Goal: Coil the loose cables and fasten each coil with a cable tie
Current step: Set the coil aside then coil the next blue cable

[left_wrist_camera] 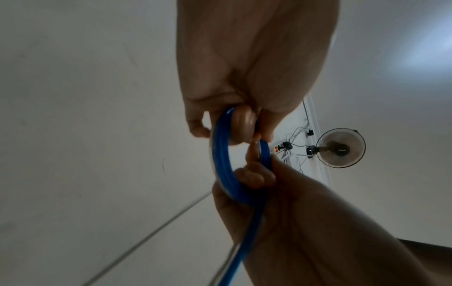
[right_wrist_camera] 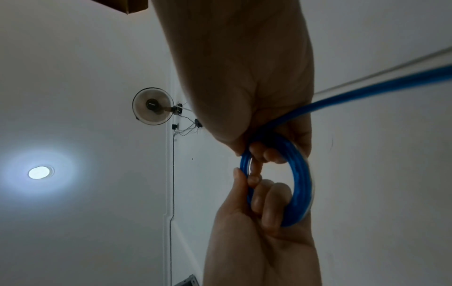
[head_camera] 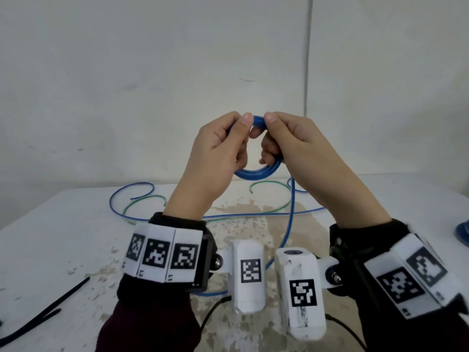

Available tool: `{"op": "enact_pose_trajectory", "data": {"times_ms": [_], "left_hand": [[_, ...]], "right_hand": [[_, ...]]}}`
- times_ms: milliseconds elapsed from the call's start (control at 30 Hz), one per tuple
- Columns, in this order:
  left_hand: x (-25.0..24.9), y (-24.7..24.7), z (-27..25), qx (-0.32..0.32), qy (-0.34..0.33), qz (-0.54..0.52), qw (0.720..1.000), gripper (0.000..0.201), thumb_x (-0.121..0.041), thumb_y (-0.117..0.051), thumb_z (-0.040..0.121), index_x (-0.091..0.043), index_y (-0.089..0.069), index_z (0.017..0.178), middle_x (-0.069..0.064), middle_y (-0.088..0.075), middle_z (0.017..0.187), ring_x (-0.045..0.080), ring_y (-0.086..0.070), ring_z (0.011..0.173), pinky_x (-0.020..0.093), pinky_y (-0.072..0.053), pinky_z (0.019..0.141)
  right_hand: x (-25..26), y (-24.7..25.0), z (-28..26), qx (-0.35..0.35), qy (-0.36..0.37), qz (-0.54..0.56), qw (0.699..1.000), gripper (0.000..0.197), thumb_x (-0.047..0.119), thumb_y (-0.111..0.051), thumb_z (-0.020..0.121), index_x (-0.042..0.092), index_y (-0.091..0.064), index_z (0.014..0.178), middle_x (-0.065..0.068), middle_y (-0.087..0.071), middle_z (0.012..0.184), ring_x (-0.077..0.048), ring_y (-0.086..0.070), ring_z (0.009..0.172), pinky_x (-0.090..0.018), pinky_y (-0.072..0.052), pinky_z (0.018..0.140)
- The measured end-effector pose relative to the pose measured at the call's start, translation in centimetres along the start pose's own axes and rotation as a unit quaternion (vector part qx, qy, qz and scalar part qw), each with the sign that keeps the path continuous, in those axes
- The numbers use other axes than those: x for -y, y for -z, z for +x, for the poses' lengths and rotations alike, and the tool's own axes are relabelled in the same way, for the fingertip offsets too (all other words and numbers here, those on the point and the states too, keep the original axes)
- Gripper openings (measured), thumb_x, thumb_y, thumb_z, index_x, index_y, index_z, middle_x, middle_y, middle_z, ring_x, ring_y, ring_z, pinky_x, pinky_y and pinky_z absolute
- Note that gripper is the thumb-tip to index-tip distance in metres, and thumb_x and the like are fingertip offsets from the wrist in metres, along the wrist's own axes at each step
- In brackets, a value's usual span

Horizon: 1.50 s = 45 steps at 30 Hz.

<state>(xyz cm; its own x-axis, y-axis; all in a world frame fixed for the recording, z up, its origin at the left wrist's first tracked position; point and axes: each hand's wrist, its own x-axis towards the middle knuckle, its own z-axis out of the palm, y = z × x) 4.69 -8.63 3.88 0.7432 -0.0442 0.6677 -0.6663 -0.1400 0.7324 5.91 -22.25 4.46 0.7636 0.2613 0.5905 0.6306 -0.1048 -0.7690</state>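
Blue coil [head_camera: 256,171], head view: held above the table [head_camera: 63,237], left hand [head_camera: 215,158] pinching it at 11 o'clock, right hand [head_camera: 299,148] at 1 o'clock, its tail [head_camera: 291,212] trailing down. Black cable ties [head_camera: 43,316] lie at 8 o'clock. Left wrist view: turns lie flush; keep them bundled. Right wrist view: tail exits toward 2 o'clock; feed it with even tension, I judge.

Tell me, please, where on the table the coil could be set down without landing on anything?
Bare patches: the left part of the table, between the loose cables behind and the black cable ties in front, and the right part, short of the blue object at the edge. The middle is crowded with loose cable and the tail of the coil.
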Motion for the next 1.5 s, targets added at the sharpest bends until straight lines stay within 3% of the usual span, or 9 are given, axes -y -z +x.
{"op": "enact_pose_trajectory", "data": {"times_ms": [100, 233, 467, 567, 767, 1033, 1167, 1300, 1500], "left_hand": [[-0.1, -0.3, 0.1, -0.034, -0.011, -0.023, 0.999, 0.035, -0.016, -0.042, 0.102, -0.008, -0.040, 0.068, -0.003, -0.030, 0.053, 0.011, -0.026, 0.044, 0.018, -0.026, 0.043], [-0.3, 0.3, -0.1, 0.072, 0.063, -0.035, 0.995, 0.035, -0.022, -0.038, 0.102, -0.006, -0.046, 0.073, 0.003, -0.034, 0.052, 0.018, -0.044, 0.037, 0.022, -0.040, 0.048], [-0.5, -0.5, 0.0, 0.016, 0.093, -0.102, 0.990, 0.042, -0.025, -0.039, 0.102, -0.007, -0.044, 0.065, -0.008, -0.031, 0.043, 0.010, -0.023, 0.035, 0.020, -0.017, 0.040], [-0.4, 0.1, -0.1, 0.083, 0.137, -0.083, 0.984, 0.041, -0.029, -0.040, 0.101, -0.006, -0.045, 0.067, -0.001, -0.029, 0.047, 0.016, -0.033, 0.033, 0.021, -0.028, 0.042], [-0.4, -0.5, -0.1, -0.024, 0.055, -0.101, 0.993, 0.037, -0.023, -0.038, 0.102, -0.009, -0.039, 0.069, -0.007, -0.023, 0.048, 0.009, -0.017, 0.040, 0.020, -0.017, 0.041], [-0.8, 0.2, -0.2, 0.042, 0.075, -0.055, 0.995, 0.035, -0.022, -0.041, 0.101, -0.007, -0.041, 0.069, -0.009, -0.026, 0.044, 0.011, -0.027, 0.032, 0.018, -0.025, 0.037], [-0.9, -0.4, -0.1, -0.020, 0.043, -0.111, 0.993, 0.034, -0.020, -0.041, 0.102, -0.007, -0.042, 0.070, -0.006, -0.024, 0.046, 0.009, -0.021, 0.035, 0.017, -0.022, 0.036], [-0.9, -0.2, -0.1, 0.071, 0.114, -0.115, 0.984, 0.036, -0.026, -0.039, 0.101, -0.007, -0.043, 0.071, -0.001, -0.027, 0.046, 0.016, -0.033, 0.034, 0.020, -0.032, 0.041], [-1.2, -1.0, -0.1, -0.046, 0.044, -0.140, 0.988, 0.033, -0.021, -0.040, 0.102, -0.008, -0.042, 0.072, -0.005, -0.032, 0.051, 0.008, -0.020, 0.038, 0.018, -0.019, 0.036]], "right_hand": [[0.1, 0.4, 0.0, -0.013, 0.002, 0.007, 1.000, 0.035, 0.025, -0.036, 0.103, 0.011, -0.060, 0.082, 0.004, -0.052, 0.057, -0.012, -0.054, 0.059, -0.037, -0.049, 0.073], [0.0, 0.5, 0.0, 0.010, -0.017, -0.019, 1.000, 0.036, 0.025, -0.038, 0.103, 0.011, -0.054, 0.074, 0.013, -0.040, 0.047, -0.007, -0.042, 0.047, -0.046, -0.051, 0.078], [0.0, 0.4, -0.1, 0.018, -0.027, 0.011, 0.999, 0.039, 0.028, -0.033, 0.104, 0.008, -0.057, 0.079, 0.002, -0.049, 0.053, -0.014, -0.053, 0.054, -0.034, -0.048, 0.070], [-0.4, 0.4, 0.0, 0.024, -0.050, 0.002, 0.998, 0.040, 0.028, -0.032, 0.104, 0.011, -0.051, 0.072, 0.010, -0.038, 0.046, -0.011, -0.046, 0.046, -0.027, -0.049, 0.063], [-0.2, 0.2, 0.1, 0.011, -0.047, 0.048, 0.998, 0.041, 0.029, -0.032, 0.104, 0.010, -0.058, 0.078, 0.002, -0.052, 0.055, -0.014, -0.056, 0.058, -0.029, -0.050, 0.070], [-0.2, 0.4, -0.1, 0.050, -0.056, 0.056, 0.996, 0.040, 0.030, -0.033, 0.104, 0.010, -0.055, 0.077, 0.003, -0.045, 0.054, -0.015, -0.052, 0.058, -0.041, -0.050, 0.079], [0.2, 0.4, 0.0, 0.030, -0.053, 0.085, 0.995, 0.041, 0.028, -0.031, 0.104, 0.010, -0.058, 0.080, -0.001, -0.050, 0.057, -0.016, -0.055, 0.061, -0.027, -0.051, 0.073], [-0.1, 0.9, -0.1, 0.042, -0.059, 0.054, 0.996, 0.040, 0.027, -0.029, 0.105, 0.010, -0.050, 0.076, 0.004, -0.036, 0.053, -0.014, -0.047, 0.054, -0.021, -0.045, 0.061], [0.1, 0.3, 0.0, 0.031, -0.035, 0.090, 0.995, 0.040, 0.026, -0.029, 0.105, 0.010, -0.059, 0.085, -0.002, -0.051, 0.061, -0.014, -0.054, 0.063, -0.027, -0.049, 0.072]]}}
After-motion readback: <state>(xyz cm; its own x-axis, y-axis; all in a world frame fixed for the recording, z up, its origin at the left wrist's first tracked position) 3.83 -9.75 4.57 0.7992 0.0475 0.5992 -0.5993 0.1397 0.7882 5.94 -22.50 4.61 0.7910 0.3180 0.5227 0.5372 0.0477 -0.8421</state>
